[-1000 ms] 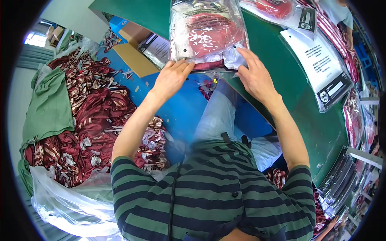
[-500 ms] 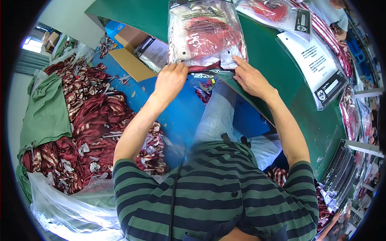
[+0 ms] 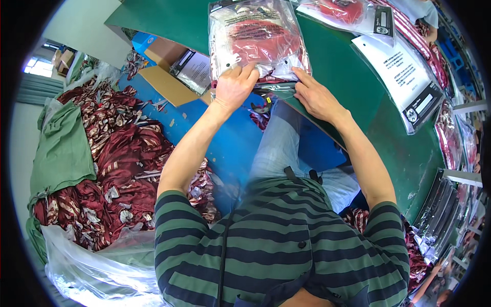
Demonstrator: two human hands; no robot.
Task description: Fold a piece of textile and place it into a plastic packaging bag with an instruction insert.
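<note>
A clear plastic bag (image 3: 266, 38) with folded red and white clothing inside lies on the green table, its near end at the table's edge. My left hand (image 3: 235, 88) is closed, its curled fingers pressed on the bag's near edge, left of the middle. At the near right corner my right hand (image 3: 318, 97) has the bag's edge between index finger and thumb. Maroon cloth shows through the plastic between the two hands. The left fingertips are partly hidden.
An open cardboard box (image 3: 171, 84) with packaged items stands left of the table (image 3: 353, 97). More clear bags (image 3: 401, 77) lie at the right. A large heap of maroon cloth (image 3: 123, 169) under a green cloth (image 3: 61, 153) fills the left. Another person (image 3: 427, 18) is at the far right.
My left hand has moved right and slightly farther along the bag's near edge, with fingers more curled. The right hand stays at the corner.
</note>
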